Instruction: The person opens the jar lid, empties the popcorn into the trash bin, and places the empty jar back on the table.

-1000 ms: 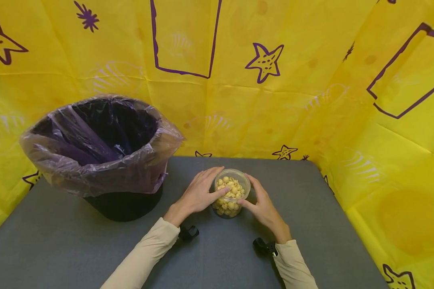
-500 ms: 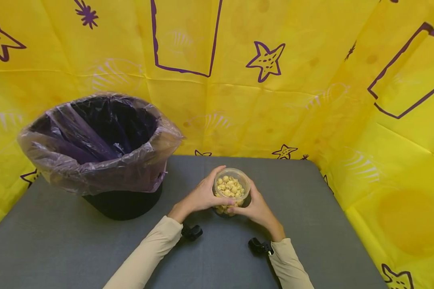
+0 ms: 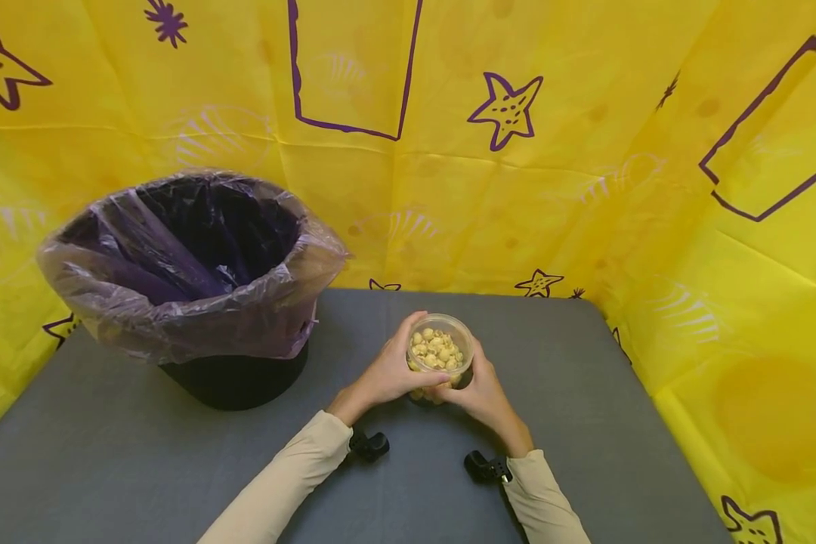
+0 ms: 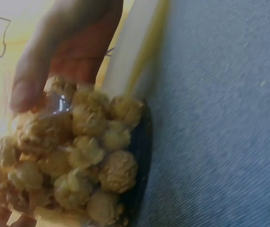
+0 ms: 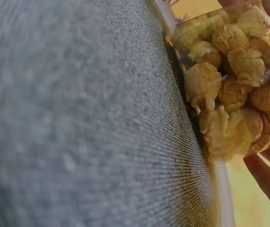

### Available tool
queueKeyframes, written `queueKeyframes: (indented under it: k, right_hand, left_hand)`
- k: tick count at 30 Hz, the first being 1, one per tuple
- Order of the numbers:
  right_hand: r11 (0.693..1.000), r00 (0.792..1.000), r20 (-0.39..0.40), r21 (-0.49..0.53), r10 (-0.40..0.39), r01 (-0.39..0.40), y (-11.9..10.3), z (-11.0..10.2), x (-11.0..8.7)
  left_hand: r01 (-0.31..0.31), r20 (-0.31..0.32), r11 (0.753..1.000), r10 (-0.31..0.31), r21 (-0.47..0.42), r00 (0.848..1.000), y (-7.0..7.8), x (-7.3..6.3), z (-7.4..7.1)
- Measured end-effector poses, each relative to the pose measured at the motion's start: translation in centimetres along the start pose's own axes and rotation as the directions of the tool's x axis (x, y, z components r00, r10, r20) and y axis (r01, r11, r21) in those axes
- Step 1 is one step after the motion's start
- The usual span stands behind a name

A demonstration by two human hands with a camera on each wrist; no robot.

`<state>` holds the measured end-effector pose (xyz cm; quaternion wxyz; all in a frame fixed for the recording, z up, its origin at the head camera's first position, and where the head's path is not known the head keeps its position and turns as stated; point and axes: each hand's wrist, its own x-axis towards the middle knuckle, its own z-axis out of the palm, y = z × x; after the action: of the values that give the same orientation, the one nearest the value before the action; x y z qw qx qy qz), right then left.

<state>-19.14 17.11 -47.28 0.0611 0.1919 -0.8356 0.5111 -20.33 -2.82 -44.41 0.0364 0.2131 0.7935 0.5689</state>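
A clear round plastic tub (image 3: 440, 349) of caramel popcorn (image 4: 78, 161) stands upright at the middle of the grey table. From the left, my left hand (image 3: 389, 370) curls round its side, with the thumb across the front just under the rim. My right hand (image 3: 484, 389) grips the opposite side, its thumb meeting the left one in front. Through the clear wall, the popcorn (image 5: 234, 80) also fills much of the right wrist view. The tub's base looks on or very close to the table; I cannot tell which. Whether a clear lid covers it is also unclear.
A black bin (image 3: 234, 384) lined with a translucent purple bag (image 3: 197, 325) stands on the left of the grey table (image 3: 578, 393). Yellow patterned cloth (image 3: 449, 196) hangs behind and along the right. A black wrist camera (image 3: 369, 447) sits on the left wrist.
My hands have closed in firmly round the tub. The left thumb has come down from over its top to the front, and the thumbs now meet there.
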Motion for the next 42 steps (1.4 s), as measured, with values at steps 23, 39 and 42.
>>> queueKeyframes:
  k: [23, 39, 42]
  right_hand:
    - [0.999, 0.999, 0.028, -0.005, 0.032, -0.032, -0.7, -0.3, -0.2]
    - [0.998, 0.999, 0.021, -0.052, 0.027, -0.026, -0.7, 0.0, 0.0]
    - [0.998, 0.999, 0.020, -0.055, 0.036, -0.035, -0.7, -0.1, -0.1]
  left_hand:
    - [0.042, -0.035, 0.998, -0.044, -0.041, 0.998, 0.2, -0.9, 0.0]
    - [-0.002, -0.003, 0.997, 0.001, -0.077, 1.000, 0.1, 0.1, -0.4]
    - [-0.006, -0.035, 0.997, 0.004, -0.072, 0.999, 0.1, -0.2, 0.0]
